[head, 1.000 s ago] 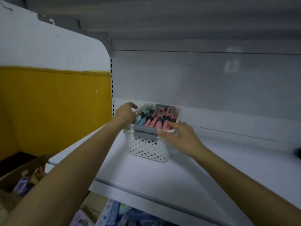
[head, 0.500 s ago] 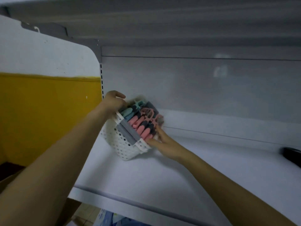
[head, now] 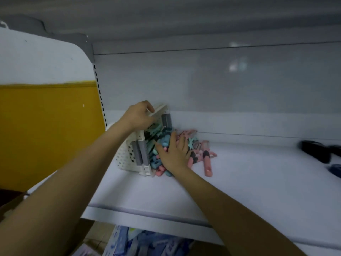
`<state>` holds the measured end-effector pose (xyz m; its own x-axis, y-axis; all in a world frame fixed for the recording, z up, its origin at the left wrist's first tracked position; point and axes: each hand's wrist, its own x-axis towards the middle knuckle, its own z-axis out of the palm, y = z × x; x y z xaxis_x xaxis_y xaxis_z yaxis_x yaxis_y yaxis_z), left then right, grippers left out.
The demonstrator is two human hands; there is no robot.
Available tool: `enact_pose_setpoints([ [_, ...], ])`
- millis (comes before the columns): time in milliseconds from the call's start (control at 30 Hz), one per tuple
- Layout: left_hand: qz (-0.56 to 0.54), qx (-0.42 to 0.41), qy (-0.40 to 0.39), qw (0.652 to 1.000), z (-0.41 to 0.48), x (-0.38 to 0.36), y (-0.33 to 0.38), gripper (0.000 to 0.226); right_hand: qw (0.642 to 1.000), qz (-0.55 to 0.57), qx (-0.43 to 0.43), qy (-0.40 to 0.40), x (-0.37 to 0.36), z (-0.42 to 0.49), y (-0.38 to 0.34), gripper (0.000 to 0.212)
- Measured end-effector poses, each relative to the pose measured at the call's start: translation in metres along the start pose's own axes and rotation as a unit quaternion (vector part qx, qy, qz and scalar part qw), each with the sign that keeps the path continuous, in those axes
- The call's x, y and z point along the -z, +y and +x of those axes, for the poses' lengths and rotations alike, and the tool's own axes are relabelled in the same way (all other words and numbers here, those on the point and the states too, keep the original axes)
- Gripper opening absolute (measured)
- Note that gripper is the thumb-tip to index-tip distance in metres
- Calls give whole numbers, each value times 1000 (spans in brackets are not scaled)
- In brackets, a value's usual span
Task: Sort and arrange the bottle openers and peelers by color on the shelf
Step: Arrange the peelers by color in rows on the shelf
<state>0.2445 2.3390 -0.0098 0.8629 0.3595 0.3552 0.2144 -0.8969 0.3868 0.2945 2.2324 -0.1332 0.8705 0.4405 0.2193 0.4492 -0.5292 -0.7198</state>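
Observation:
A white perforated basket [head: 127,156] with grey handles lies tipped on its side on the white shelf [head: 230,182], its mouth facing right. My left hand [head: 137,115] grips its raised upper rim. Pink, blue and teal bottle openers and peelers [head: 191,145] spill out of it into a heap on the shelf. My right hand [head: 174,154] lies flat on this heap with fingers spread, right at the basket's mouth. One pink peeler [head: 207,164] with a dark grip lies at the heap's right edge.
Dark objects [head: 316,151] sit at the far right of the shelf, with a blue one [head: 335,169] below them. A white and yellow wall [head: 46,117] stands to the left. Packaged goods [head: 147,241] fill the lower shelf. A cardboard box [head: 11,202] is at lower left.
The basket went from upright to tilted to lying on its side, and the openers and peelers poured out onto the shelf. My right hand moved from the basket's rim onto the spilled heap.

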Motion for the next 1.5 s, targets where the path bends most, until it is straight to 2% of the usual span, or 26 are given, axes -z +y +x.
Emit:
enact_pose_setpoints([
  [67, 24, -15, -25, 999, -6, 4, -7, 53, 999, -46, 28, 4, 3, -1, 9, 74],
  [233, -1, 17, -86, 996, -29, 16, -27, 106, 993, -89, 61, 46, 14, -5, 30, 73],
  [333, -25, 30, -88, 995, -42, 17, -51, 112, 982, -135, 116, 62, 22, -2, 28, 77],
  [433, -18, 22, -48, 998, -44, 10, -63, 123, 957, -182, 227, 18, 27, 13, 11, 71],
  [567, 48, -69, 30, 996, -48, -1, -52, 117, 912, -219, 334, -90, 25, 40, -21, 50],
  [633, 54, -124, 62, 989, -51, -12, -58, 104, 885, -245, 368, -149, 17, 48, -30, 55],
  [733, 90, -150, 92, 980, -55, -21, -65, 81, 861, -285, 373, -197, 0, 50, -30, 59],
  [867, 104, -155, 80, 979, -55, -17, -63, 73, 858, -303, 364, -198, 11, 48, -22, 53],
  [1000, 90, -161, 103, 978, -55, -21, -65, 69, 865, -335, 309, -212, 37, 46, 9, 45],
  [1133, 98, -168, 114, 974, -53, -25, -66, 65, 872, -341, 255, -240, 57, 45, 27, 47],
  [1267, 104, -173, 118, 972, -53, -25, -67, 65, 873, -312, 317, -202, 41, 51, 4, 51],
  [1333, 106, -179, 126, 970, -53, -26, -68, 64, 867, -290, 346, -211, 20, 52, -14, 49],
  [1433, 105, -183, 131, 969, -53, -26, -68, 62, 863, -288, 327, -256, -8, 50, -24, 52],
  [1500, 111, -183, 138, 967, -52, -27, -68, 61, 859, -315, 316, -251, -11, 51, -21, 53],
])
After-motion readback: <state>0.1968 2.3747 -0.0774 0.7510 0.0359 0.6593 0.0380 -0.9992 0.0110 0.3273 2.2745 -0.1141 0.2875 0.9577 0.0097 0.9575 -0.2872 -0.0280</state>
